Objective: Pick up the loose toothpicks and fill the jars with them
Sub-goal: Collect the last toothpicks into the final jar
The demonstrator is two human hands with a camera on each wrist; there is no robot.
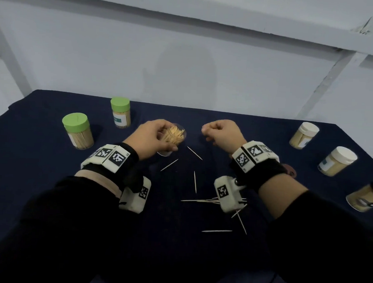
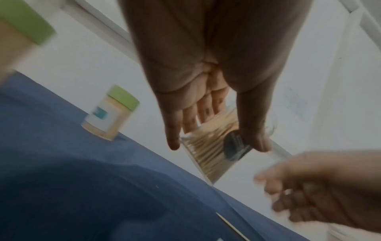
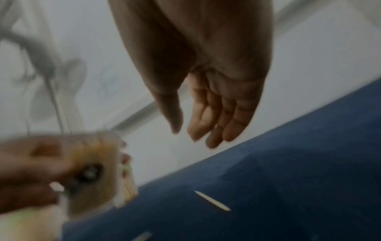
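My left hand (image 1: 164, 138) grips an open clear jar (image 1: 175, 135), tilted and packed with toothpicks, just above the dark blue cloth. In the left wrist view, thumb and fingers (image 2: 173, 138) wrap around the jar (image 2: 206, 151). My right hand (image 1: 210, 131) hovers just right of the jar; in the right wrist view its fingers (image 3: 214, 127) hang loosely curled and hold nothing. Several loose toothpicks lie on the cloth nearer to me: one (image 1: 194, 153) by the jar, one (image 1: 195, 181) in the middle, and a cluster (image 1: 206, 200) under my right wrist.
Two green-lidded jars (image 1: 74, 131) (image 1: 120, 113) stand at the left. Two white-lidded jars (image 1: 303, 135) (image 1: 337, 161) and a dark-lidded one (image 1: 366, 197) stand at the right. A brown lid (image 1: 290, 170) lies behind my right wrist. A wall rises behind the table.
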